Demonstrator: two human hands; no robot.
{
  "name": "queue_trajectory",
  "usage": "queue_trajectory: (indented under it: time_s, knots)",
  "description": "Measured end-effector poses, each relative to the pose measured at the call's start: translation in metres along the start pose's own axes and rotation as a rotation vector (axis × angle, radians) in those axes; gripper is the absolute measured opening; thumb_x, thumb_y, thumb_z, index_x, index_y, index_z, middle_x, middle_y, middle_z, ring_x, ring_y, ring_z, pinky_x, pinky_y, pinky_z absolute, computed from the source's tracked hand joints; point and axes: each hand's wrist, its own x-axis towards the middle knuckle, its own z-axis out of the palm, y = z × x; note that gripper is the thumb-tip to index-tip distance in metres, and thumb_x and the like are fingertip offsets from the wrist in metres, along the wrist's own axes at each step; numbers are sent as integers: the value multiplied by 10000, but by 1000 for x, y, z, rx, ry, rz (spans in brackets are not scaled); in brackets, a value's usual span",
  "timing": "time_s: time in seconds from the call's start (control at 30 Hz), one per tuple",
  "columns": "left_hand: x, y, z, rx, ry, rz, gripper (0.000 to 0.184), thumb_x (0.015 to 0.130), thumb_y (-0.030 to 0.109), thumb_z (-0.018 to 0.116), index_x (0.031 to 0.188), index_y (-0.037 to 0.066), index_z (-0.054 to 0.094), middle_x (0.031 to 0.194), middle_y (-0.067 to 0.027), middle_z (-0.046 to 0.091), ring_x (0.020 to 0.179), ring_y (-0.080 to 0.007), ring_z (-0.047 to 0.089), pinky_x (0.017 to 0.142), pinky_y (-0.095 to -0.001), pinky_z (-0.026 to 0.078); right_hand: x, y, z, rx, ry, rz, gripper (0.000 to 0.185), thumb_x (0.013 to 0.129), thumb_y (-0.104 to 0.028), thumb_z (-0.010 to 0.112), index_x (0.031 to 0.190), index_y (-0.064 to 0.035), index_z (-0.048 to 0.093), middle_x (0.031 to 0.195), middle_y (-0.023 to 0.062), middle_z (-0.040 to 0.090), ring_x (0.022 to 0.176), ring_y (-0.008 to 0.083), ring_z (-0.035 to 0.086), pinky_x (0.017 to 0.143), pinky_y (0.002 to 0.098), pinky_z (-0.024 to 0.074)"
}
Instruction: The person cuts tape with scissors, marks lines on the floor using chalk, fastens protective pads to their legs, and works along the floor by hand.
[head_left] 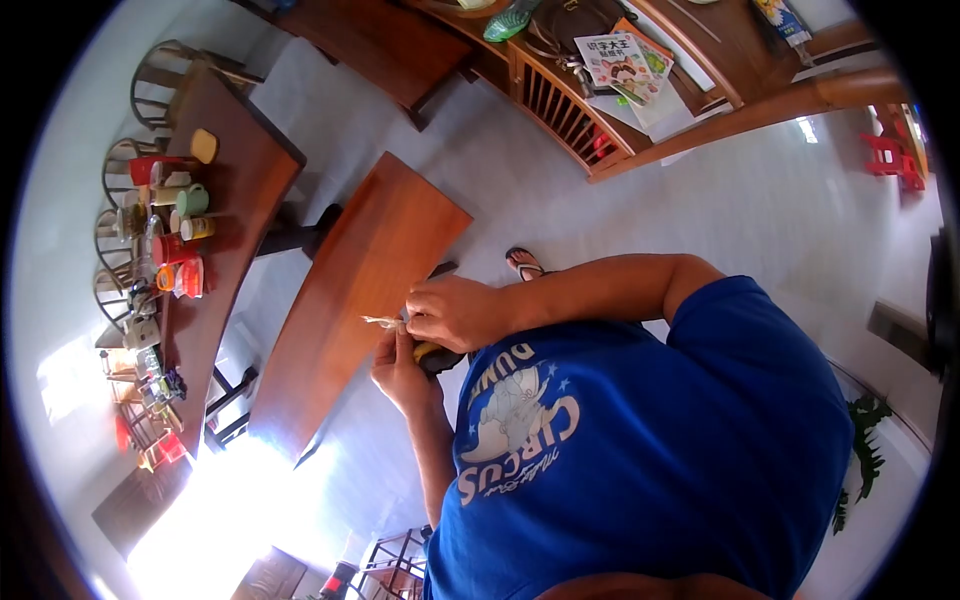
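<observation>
My left hand point(402, 380) and my right hand point(455, 312) meet in front of my blue shirt. Between their fingertips is a thin, pale twisted strand point(380, 321), its frayed end sticking out towards the bench. My left thumb and finger pinch it from below. The curled fingers of my right hand close on it at the other side, where its end is hidden. Just under my right hand shows a rounded yellow and black thing point(436, 358); its kind is unclear and the hands partly cover it.
A wooden bench point(370, 240) stands before me, beside a long table point(235, 160) bearing a green mug point(192, 200), red containers and jars. Chairs line its far side. A wooden cabinet point(570, 110) holds books point(620, 65) and a bag. My sandalled foot point(524, 263) is on the floor.
</observation>
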Motion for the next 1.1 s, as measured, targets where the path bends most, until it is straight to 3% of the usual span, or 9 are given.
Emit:
queue_trajectory:
  time_s: [0.23, 0.43, 0.5, 0.53, 0.6, 0.7, 0.8, 0.9, 1.1]
  knots:
    - [-12, 2, -10, 42, -5, -14, 216, 975, 81, 649, 1109, -85, 673, 986, -140, 711, 864, -177, 692, 751, -275, 566, 3, 8, 11, 118, -19, -73, 161, 885, -157, 654, 881, 2, 675, 854, 132, 590, 816, 289, 599, 653, 408, 494]
    - [-20, 4, -26, 19, -30, -2, 257, 971, 101, 633, 1152, -78, 671, 965, -123, 719, 882, -181, 684, 781, -280, 552, 16, 6, 27, 276, -71, 72, 141, 876, -166, 654, 831, -33, 669, 861, 154, 607, 866, 355, 613, 758, 451, 492]
    - [-25, 17, -31, 4, -44, -8, 259, 942, 95, 658, 1144, -67, 676, 959, -111, 719, 871, -168, 677, 787, -277, 544, 25, -4, 22, 382, -82, 244, 117, 909, -127, 630, 870, -25, 672, 877, 173, 622, 834, 376, 615, 752, 455, 488]
    - [-25, 24, -33, 1, -65, -19, 260, 924, 88, 674, 1136, -62, 678, 958, -104, 719, 867, -158, 672, 787, -276, 541, 33, -7, 18, 427, -113, 305, 94, 917, -83, 681, 902, 9, 662, 897, 146, 634, 803, 278, 648, 713, 354, 514]
    - [-27, 27, -38, 79, -54, 57, 233, 922, 74, 676, 1117, -54, 677, 943, -95, 714, 850, -152, 671, 766, -272, 540, 41, -7, 26, 569, -149, 405, 102, 926, -73, 695, 930, 17, 648, 874, 109, 645, 774, 177, 650, 683, 297, 510]
    - [-20, 32, -59, 85, -38, 67, 209, 914, 71, 698, 1090, -42, 680, 932, -79, 712, 825, -135, 666, 742, -266, 541, 60, -20, 45, 625, -198, 461, 92, 942, -58, 686, 948, 19, 637, 843, 71, 639, 755, 114, 630, 681, 261, 513]
    - [-23, 18, -82, 24, 10, 72, 202, 919, 96, 702, 1068, -41, 688, 924, -68, 715, 827, -116, 657, 745, -264, 539, 70, -40, 68, 538, -281, 493, 69, 953, -43, 669, 950, 13, 630, 839, 43, 638, 747, 103, 612, 706, 245, 514]
    - [-28, 25, -124, 34, 45, 95, 199, 932, 120, 694, 1049, -42, 692, 907, -61, 716, 818, -106, 652, 736, -260, 535, 82, -50, 114, 713, -229, 581, 102, 937, -64, 688, 985, 17, 650, 820, 47, 637, 724, 107, 609, 690, 253, 515]
    - [-42, 24, -220, -11, 65, 90, 215, 948, 141, 681, 1052, -47, 692, 883, -62, 718, 801, -102, 650, 718, -258, 529, 124, -86, 195, 803, -462, 457, 182, 939, -44, 684, 1113, 11, 697, 842, 31, 627, 765, 85, 602, 694, 238, 509]
